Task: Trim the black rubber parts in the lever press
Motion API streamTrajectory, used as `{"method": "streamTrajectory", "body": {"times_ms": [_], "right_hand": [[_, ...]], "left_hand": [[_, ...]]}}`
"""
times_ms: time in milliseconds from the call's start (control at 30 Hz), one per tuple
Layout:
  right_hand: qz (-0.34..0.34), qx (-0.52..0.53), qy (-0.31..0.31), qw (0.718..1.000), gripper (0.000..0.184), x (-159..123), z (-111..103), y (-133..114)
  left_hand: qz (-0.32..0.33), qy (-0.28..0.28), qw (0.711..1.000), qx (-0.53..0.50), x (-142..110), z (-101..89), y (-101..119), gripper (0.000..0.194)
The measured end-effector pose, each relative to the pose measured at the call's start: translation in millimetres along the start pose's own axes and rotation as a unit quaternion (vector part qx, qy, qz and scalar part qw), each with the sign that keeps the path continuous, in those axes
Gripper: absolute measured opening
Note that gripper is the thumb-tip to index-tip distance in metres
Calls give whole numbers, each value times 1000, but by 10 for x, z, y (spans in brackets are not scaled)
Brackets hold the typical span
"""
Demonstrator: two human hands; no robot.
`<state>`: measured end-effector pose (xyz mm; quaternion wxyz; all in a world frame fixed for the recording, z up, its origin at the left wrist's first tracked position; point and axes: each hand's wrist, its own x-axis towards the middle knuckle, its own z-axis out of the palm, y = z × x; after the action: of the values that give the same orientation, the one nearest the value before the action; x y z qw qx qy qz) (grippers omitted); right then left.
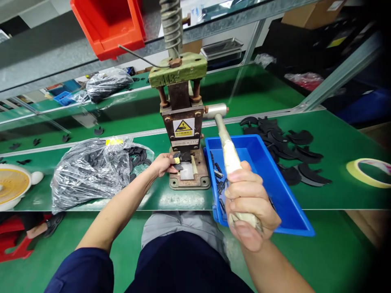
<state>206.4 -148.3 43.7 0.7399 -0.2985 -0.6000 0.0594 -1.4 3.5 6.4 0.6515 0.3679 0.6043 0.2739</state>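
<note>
A hand press [183, 118] with a green top block and a warning label stands on the bench before me. My right hand [252, 203] is wrapped round its tape-covered lever [229, 152], which slants down toward me. At the press base, my left hand [164, 163] pinches a small black plastic part [177, 166] under the ram. Yellow covering shows on a fingertip of that hand. Part of the black piece is hidden by the fingers and the press. Beside the press, a blue bin [269, 191] holds several small black pieces.
A clear plastic bag [91, 171] of black parts lies left of the press. Curved black parts [281, 142] are piled to the right, near a tape roll [369, 173]. An orange bin [110, 28] hangs above; a round fan-like object [14, 187] sits far left.
</note>
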Motion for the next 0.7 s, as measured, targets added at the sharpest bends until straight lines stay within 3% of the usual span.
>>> {"method": "streamTrajectory", "body": {"times_ms": [100,467,700], "right_hand": [[-36,3,-11,999,12,41,15,-32],[-38,7,-8,999,12,18,8,-12],[-36,17,-17,999,11,48,-1,-40]], "left_hand": [[-5,7,1000,10,6,8,-3,28],[1,14,1000,7,-8,26,-12,31],[-55,49,997,16,-22,86,82,22]]}}
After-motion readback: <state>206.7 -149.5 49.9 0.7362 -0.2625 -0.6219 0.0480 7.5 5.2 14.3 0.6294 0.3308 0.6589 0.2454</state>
